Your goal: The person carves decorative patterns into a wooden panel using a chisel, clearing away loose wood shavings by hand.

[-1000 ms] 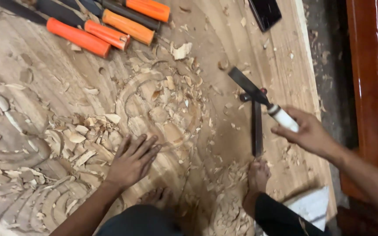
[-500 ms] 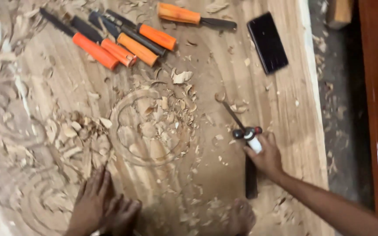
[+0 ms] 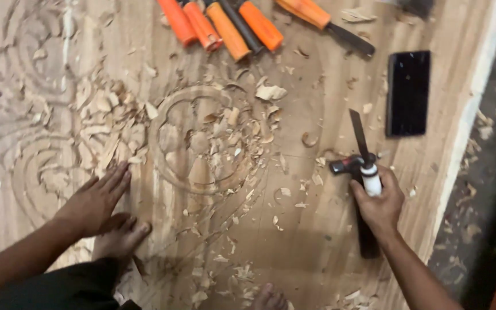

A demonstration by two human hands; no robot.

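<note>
The right hand [image 3: 379,205] was closed around the white handle of a chisel [image 3: 363,150], with the dark blade pointing up and away from the person, and it seemed to hold a small dark hammer head [image 3: 344,165] together with it, though I could not tell exactly how the two tools lay in the fist. The left hand [image 3: 96,198] lay flat with the fingers apart, palm down on the carved wooden panel [image 3: 294,241], just beside a bare foot [image 3: 123,238] and to the left of the round carved motif [image 3: 202,140]. Loose wood chips [image 3: 233,129] covered the motif and the area around it. In my judgement, the main risk was a slip: the chips under the flat palm could slide, and a chisel held together with a second tool gives less control, so the blade might skid across the finished relief or toward the foot. The black phone [image 3: 408,93] lay near the blade tip and could be struck or scratched. The orange-handled chisels [image 3: 225,26] at the top edge were well apart from both hands.
</note>
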